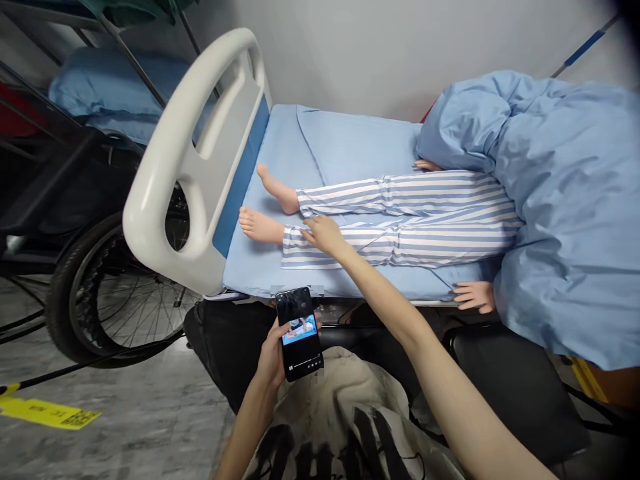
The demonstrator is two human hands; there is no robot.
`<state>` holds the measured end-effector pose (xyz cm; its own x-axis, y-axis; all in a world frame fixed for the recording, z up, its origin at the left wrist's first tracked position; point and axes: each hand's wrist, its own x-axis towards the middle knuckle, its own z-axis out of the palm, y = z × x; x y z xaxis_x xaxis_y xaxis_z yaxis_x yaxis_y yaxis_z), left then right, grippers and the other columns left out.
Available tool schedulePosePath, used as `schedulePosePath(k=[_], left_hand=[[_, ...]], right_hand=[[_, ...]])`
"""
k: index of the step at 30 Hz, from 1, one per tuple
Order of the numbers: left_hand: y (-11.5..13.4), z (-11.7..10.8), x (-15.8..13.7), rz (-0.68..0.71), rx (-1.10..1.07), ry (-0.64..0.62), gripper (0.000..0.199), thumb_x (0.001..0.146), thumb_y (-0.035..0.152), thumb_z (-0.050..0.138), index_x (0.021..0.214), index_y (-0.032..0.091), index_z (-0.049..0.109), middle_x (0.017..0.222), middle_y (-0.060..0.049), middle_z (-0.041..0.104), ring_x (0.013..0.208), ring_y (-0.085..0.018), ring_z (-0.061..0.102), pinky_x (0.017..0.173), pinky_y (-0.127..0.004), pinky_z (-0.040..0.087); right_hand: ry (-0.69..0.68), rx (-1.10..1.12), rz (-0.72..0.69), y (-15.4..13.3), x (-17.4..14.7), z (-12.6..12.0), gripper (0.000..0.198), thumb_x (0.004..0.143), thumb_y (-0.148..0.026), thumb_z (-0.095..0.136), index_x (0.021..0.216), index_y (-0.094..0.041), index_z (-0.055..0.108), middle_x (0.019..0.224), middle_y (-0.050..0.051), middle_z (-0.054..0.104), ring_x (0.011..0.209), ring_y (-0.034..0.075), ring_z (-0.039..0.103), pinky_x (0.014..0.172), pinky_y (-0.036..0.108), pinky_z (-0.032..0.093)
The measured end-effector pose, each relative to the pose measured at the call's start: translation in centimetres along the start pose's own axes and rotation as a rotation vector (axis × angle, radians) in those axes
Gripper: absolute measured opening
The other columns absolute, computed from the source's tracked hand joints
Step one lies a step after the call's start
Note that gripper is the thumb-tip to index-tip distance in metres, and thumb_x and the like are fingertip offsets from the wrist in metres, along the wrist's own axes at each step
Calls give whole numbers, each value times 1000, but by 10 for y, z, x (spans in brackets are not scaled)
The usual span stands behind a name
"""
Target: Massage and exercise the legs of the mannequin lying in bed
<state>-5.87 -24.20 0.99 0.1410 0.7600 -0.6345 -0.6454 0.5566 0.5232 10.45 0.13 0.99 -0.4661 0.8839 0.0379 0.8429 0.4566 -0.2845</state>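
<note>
Right hand (324, 233) is out over the bed, fingers pinching the hem of the striped trousers (400, 220) at the near ankle: a narrow grip on the cloth, just behind the near foot (257, 225). The cuff lies right under the fingertips, flat on the sheet (345, 143). Left hand (274, 357) sits low and close to the body, wrapped around a phone (299, 332), screen up and lit, thumb at its edge. The phone is below the bed edge, well apart from the trousers.

Moving outward: the manikin lies on its back, both legs stretched toward the white footboard (193, 157), far foot (277, 189) a little nearer the wall. A blue quilt (550, 200) is bunched over its upper half, and one manikin hand (473, 295) pokes out at the mattress edge. Beyond the footboard, a wheelchair wheel (115, 300) stands on the grey floor (125, 413), with a yellow tag (47, 413) lying near it.
</note>
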Motion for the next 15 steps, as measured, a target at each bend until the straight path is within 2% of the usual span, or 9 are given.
schedulePosePath(k=[3, 7, 11, 15], left_hand=[[1, -2, -5, -1, -4, -20, 64, 74, 30, 69, 135, 21, 53, 107, -10, 74, 97, -31, 72, 85, -45, 58], [-7, -3, -6, 7, -10, 0, 63, 76, 28, 68, 136, 21, 50, 107, -11, 74, 94, -30, 73, 83, -45, 58], [-16, 5, -4, -33, -17, -48, 59, 77, 26, 67, 133, 19, 50, 106, -12, 74, 94, -29, 73, 84, -44, 58], [-17, 12, -3, -48, -18, -77, 62, 74, 27, 70, 132, 17, 51, 107, -14, 74, 96, -31, 72, 84, -45, 58]], right_hand=[[-56, 18, 45, -26, 18, 21, 44, 102, -41, 37, 119, -12, 64, 117, 17, 67, 110, 31, 58, 92, 38, 38], [20, 12, 104, -34, 17, 37, 47, 104, -44, 29, 120, -16, 63, 115, 15, 67, 109, 30, 59, 93, 37, 37], [38, 7, 125, -36, 17, 37, 46, 105, -41, 25, 119, -20, 63, 113, 13, 68, 107, 27, 60, 91, 36, 38], [-73, 83, 171, -31, 28, 27, 46, 104, -42, 26, 121, -19, 63, 119, 14, 67, 109, 28, 58, 92, 36, 39]])
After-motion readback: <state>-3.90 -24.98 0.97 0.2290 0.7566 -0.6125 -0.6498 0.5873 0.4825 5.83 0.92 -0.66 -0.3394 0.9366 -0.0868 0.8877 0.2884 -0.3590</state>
